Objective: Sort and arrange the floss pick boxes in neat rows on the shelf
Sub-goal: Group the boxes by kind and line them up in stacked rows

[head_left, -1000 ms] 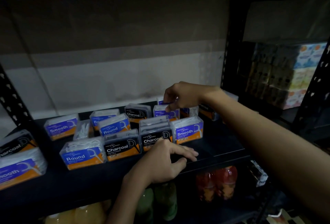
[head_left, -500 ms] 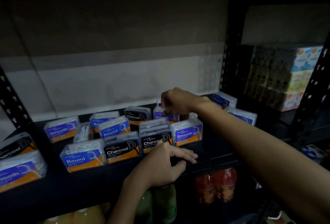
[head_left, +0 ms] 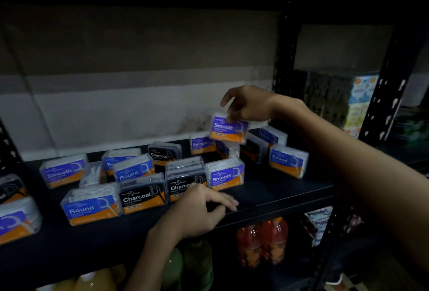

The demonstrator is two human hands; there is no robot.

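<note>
Several clear floss pick boxes with blue "Smooth", blue "Round" and black "Charcoal" labels stand on a dark shelf (head_left: 267,193). My right hand (head_left: 248,103) pinches a blue Smooth box (head_left: 228,129) by its top and holds it in the air above the back of the shelf. Below it stands another Smooth box (head_left: 200,144). In the front row are a Round box (head_left: 90,206), a Charcoal box (head_left: 142,194), a second Charcoal box (head_left: 183,180) and a Smooth box (head_left: 226,175). My left hand (head_left: 202,209) rests on the shelf's front edge, fingers loosely bent, holding nothing.
More boxes lie at the left edge (head_left: 16,218) and at the right, with a Round box (head_left: 287,160) angled. A black upright post (head_left: 284,63) bounds the shelf on the right. Drink bottles (head_left: 262,242) stand on the shelf below. Stacked cartons (head_left: 357,102) fill the neighbouring bay.
My right hand has lifted the Smooth box up off the back of the shelf. My left hand has stayed on the front edge.
</note>
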